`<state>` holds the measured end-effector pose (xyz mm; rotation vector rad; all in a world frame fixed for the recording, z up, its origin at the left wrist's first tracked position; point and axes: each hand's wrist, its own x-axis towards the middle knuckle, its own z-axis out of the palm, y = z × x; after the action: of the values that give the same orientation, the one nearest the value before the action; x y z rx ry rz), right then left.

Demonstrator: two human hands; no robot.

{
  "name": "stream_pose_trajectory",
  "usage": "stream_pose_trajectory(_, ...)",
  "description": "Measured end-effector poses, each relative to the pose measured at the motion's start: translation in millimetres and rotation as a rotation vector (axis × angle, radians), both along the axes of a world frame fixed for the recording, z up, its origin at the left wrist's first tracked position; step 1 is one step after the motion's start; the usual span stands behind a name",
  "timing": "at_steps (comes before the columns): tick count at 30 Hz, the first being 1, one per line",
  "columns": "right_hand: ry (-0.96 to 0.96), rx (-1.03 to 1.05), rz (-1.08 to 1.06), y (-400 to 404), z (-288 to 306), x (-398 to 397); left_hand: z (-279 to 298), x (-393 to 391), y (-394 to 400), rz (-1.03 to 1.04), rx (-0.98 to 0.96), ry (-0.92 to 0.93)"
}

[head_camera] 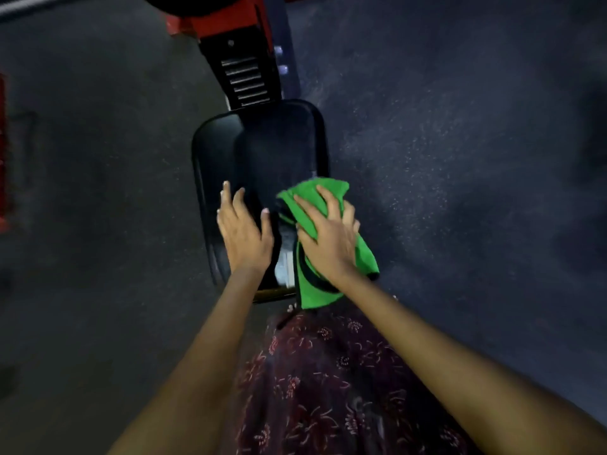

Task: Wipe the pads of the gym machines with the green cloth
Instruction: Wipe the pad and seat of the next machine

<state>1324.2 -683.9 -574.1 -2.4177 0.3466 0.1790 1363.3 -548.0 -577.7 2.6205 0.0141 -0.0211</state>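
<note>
Both forearms reach down over a dark floral-print garment [328, 389] to a black gym-machine pad [262, 149].

Right hand [328, 238] lies on the green cloth [315, 198], fingers spread and lightly bent over it, pressing it on the pad's near right edge; part of the cloth hangs past the wrist. Left hand [243, 231] rests flat beside it on the pad, fingers straight and holding nothing. The pad's long axis runs away from the person toward a black slotted bracket [246, 80] on a red frame [210, 24]. Dark speckled floor [460, 142] surrounds the machine.
</note>
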Motion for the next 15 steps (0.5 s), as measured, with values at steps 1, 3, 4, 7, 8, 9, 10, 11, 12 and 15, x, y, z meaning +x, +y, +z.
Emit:
stream_pose_trajectory(1, 0.009, 0.034, -0.057, -7, -2, 18, -1, 7, -13, -0.044, -0.02, -0.016)
stream_pose_trajectory(3, 0.026, 0.121, -0.14, -15, -6, 52, -1, 26, -32, -0.07, -0.065, -0.064)
stream_pose_trajectory(4, 0.022, 0.157, -0.159, -18, -8, 62, -2, 35, -41, -0.058, -0.081, -0.086)
stream_pose_trajectory(7, -0.048, 0.216, -0.159, -21, -12, 50, -9, 53, -57, -0.024, -0.079, -0.087)
stream_pose_trajectory(8, -0.083, 0.238, -0.165, -20, -15, 38, -12, 56, -59, -0.027, -0.061, -0.081)
stream_pose_trajectory(9, -0.111, 0.269, -0.179, -18, -17, 24, -14, 58, -59, -0.028, -0.038, -0.08)
stream_pose_trajectory(10, -0.127, 0.303, -0.198, -14, -17, 9, -15, 57, -57, -0.026, -0.015, -0.08)
stream_pose_trajectory(11, -0.127, 0.331, -0.219, -12, -19, 1, -16, 58, -56, -0.023, 0.014, -0.068)
stream_pose_trajectory(12, -0.114, 0.339, -0.237, -12, -21, 1, -16, 58, -57, -0.018, 0.045, -0.043)
stream_pose_trajectory(15, -0.054, 0.312, -0.296, -20, -25, 42, -15, 59, -60, -0.027, 0.146, 0.037)
